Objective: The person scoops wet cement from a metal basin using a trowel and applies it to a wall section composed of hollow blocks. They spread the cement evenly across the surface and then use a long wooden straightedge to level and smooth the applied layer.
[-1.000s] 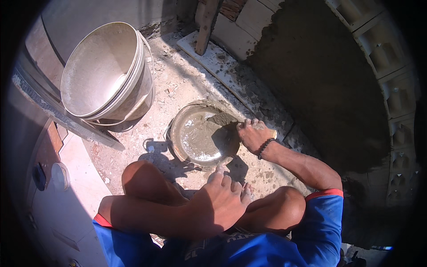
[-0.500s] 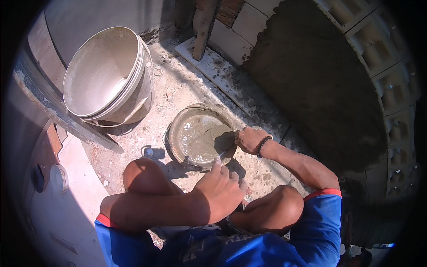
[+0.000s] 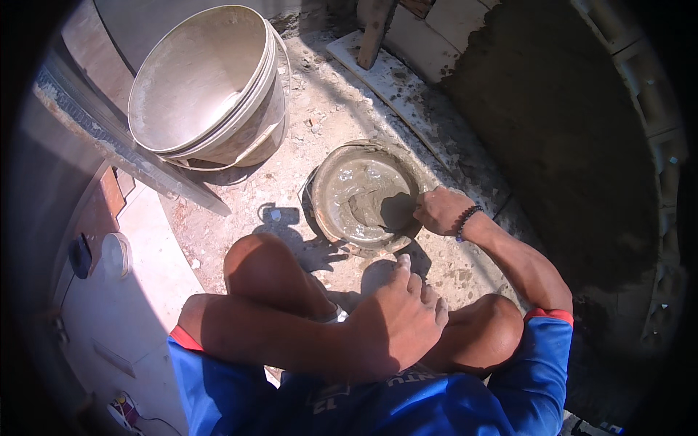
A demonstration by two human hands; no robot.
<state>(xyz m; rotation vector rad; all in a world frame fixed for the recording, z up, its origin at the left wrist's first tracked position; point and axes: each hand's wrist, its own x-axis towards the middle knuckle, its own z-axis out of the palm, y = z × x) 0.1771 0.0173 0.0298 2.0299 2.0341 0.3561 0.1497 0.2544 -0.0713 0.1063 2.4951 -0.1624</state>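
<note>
My right hand (image 3: 438, 211) grips a trowel at the right side of a round tub (image 3: 328, 207) of wet grey mortar. The trowel's blade (image 3: 395, 208) is sunk in the mortar, partly coated and in shadow; its handle is mostly hidden by my fingers. My left hand (image 3: 402, 317) hangs palm down between my bent knees, just short of the tub's near rim, fingers apart and loosely bent, with grey residue on the tips.
Nested whitish buckets (image 3: 196, 87) stand at the upper left beside a long metal strip (image 3: 145, 160). A wooden post (image 3: 376, 33) rises from a pale board at the back. A partly mortared wall (image 3: 552, 145) with pierced blocks is on the right. A small round container (image 3: 115, 254) lies at the left.
The whole view has shifted, with the scene higher and further right. The trowel blade has moved within the mortar. My left hand's fingertips are slightly further back from the tub's rim than half a second ago.
</note>
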